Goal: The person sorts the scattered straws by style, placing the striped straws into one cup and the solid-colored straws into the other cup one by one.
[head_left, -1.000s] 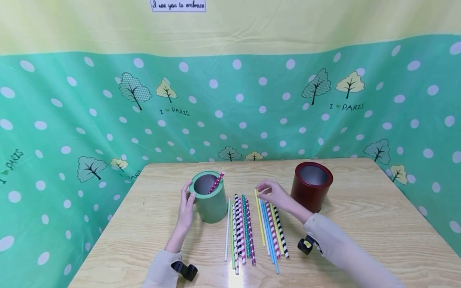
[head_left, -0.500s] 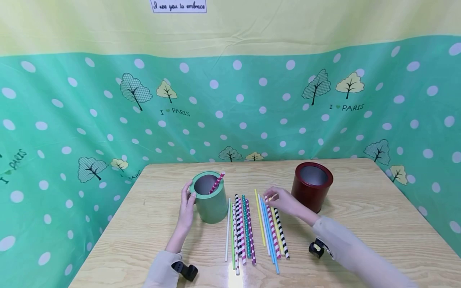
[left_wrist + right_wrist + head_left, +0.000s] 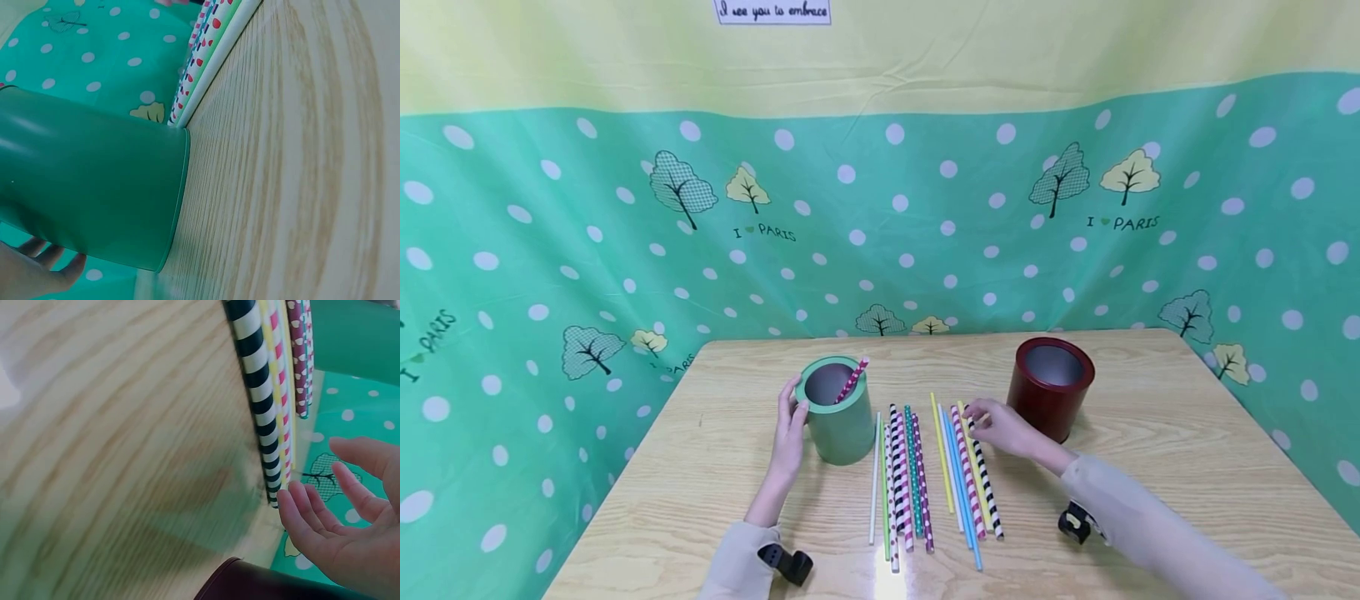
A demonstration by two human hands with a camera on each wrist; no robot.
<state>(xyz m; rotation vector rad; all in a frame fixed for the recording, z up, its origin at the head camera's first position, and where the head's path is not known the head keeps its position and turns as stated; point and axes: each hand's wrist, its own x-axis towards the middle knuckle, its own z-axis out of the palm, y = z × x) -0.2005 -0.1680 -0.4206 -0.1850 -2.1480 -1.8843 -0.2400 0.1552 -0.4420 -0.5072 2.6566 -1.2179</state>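
My left hand [image 3: 787, 433] holds the side of an upright green canister [image 3: 844, 435], thumb and fingers at its rim. A magenta dotted straw [image 3: 852, 380] leans inside it and sticks out above the rim. In the left wrist view, fingertips [image 3: 74, 270] touch the canister's wall. My right hand [image 3: 1002, 427] hovers by the far end of a black-and-white striped straw [image 3: 988, 483], at the right of a row of straws. Its fingers are spread and loosely bent in the right wrist view, with nothing between them.
A dark red canister [image 3: 1043, 404] stands upright just beyond the right hand. Another group of straws [image 3: 904, 492], plain and patterned, lies beside the green canister. All rest on a wooden table [image 3: 700, 467] before a green dotted curtain [image 3: 895, 250].
My right hand has moved right across the far ends of the right-hand straw group, from the yellow straw to the black-and-white one. The left hand and canister have stayed put.
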